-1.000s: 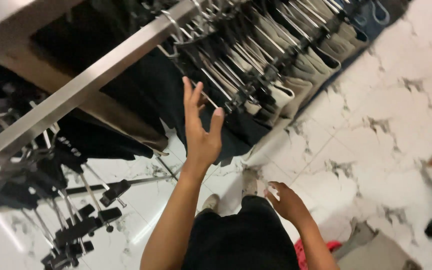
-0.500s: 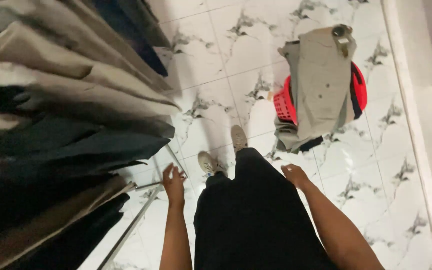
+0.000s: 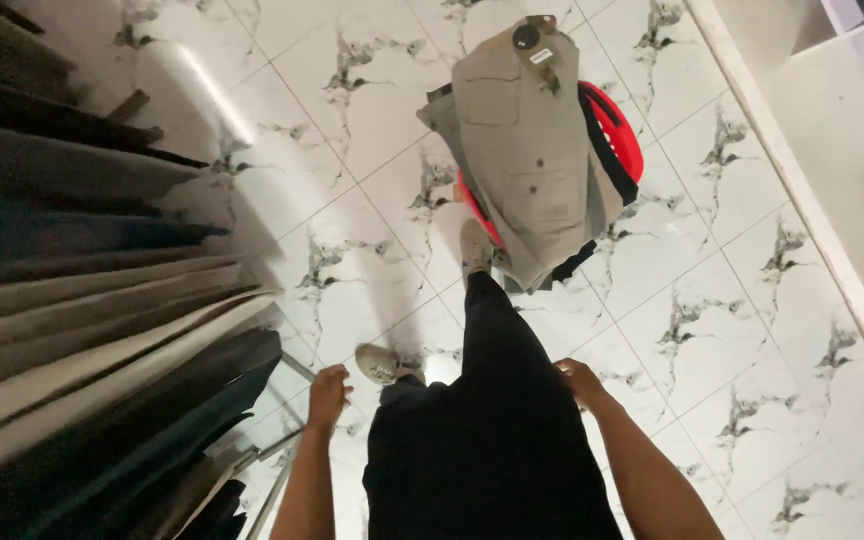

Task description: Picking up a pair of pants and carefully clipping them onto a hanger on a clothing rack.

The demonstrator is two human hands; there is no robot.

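Both hands hang empty at the person's sides: the left hand (image 3: 329, 392) has its grip loose and open, fingers slightly curled, near the hanging garments (image 3: 102, 330) on the rack. The right hand (image 3: 580, 380) looks half-curled with nothing in it, against the dark trousers. Ahead on the tiled floor (image 3: 752, 300), a grey shirt (image 3: 532, 150) lies draped over the red basket (image 3: 617, 125), untouched; one shoe (image 3: 475, 245) is almost at it. Picking it up looks not yet begun.
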